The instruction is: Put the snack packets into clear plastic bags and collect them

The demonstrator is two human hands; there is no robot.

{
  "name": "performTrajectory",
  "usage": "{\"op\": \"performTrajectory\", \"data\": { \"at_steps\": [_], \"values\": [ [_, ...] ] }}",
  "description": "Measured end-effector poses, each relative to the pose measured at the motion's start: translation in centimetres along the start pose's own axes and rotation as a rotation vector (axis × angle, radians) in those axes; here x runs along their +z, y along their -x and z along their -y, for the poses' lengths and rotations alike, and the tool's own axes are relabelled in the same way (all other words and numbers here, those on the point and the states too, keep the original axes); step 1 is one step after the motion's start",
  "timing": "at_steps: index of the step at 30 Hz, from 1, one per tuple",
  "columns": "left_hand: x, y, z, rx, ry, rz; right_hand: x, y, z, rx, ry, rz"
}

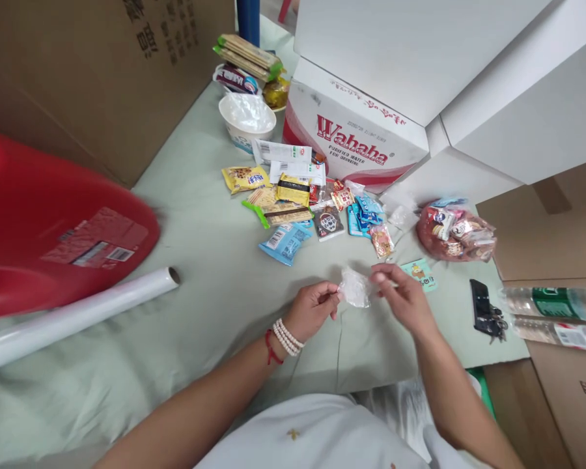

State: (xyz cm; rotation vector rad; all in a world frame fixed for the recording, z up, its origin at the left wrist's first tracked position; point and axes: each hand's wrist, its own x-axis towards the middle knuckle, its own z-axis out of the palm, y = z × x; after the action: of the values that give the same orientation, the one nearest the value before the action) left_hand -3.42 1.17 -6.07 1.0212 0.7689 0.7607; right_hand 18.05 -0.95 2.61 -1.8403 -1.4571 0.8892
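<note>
My left hand (317, 306), with a beaded bracelet at the wrist, pinches the left edge of a small clear plastic bag (355, 286). At the bag's right side is my right hand (401, 296), its thumb and forefinger apart; whether a fingertip touches the plastic is unclear. Past my right fingers lies a flat green packet (420, 273). Beyond the bag, wrapped snacks spread over the cloth, among them a light-blue packet (286, 243), a dark packet (328, 221), a yellow packet (247, 179) and blue sachets (366, 215).
A Wahaha carton (351, 143) stands behind the snacks, near a paper bowl (247, 120). A pink container of snacks (454, 231), keys (493, 322) and plastic bottles (557, 303) are at right. A red jug (53, 221) and white roll (78, 319) lie left.
</note>
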Motion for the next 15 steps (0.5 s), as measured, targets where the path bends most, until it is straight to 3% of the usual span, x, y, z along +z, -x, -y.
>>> {"op": "performTrajectory", "data": {
  "at_steps": [3,6,8,12,15],
  "values": [
    [0.0,0.1,0.3,0.024,-0.057,0.024,3.8,3.0,-2.0,0.071,-0.153,-0.054],
    [0.0,0.2,0.6,0.062,-0.107,0.016,4.8,3.9,-3.3,0.084,-0.16,-0.301],
    [0.0,0.3,0.7,0.14,-0.183,-0.011,5.0,4.2,-3.3,0.115,-0.23,-0.369],
    [0.3,0.7,0.2,0.315,-0.34,-0.003,5.9,4.1,-2.0,0.126,-0.413,-0.125],
    [0.4,1.0,-0.1,0.232,-0.29,0.026,6.5,3.7,-1.3,0.031,-0.387,-0.117]
  ]
}}
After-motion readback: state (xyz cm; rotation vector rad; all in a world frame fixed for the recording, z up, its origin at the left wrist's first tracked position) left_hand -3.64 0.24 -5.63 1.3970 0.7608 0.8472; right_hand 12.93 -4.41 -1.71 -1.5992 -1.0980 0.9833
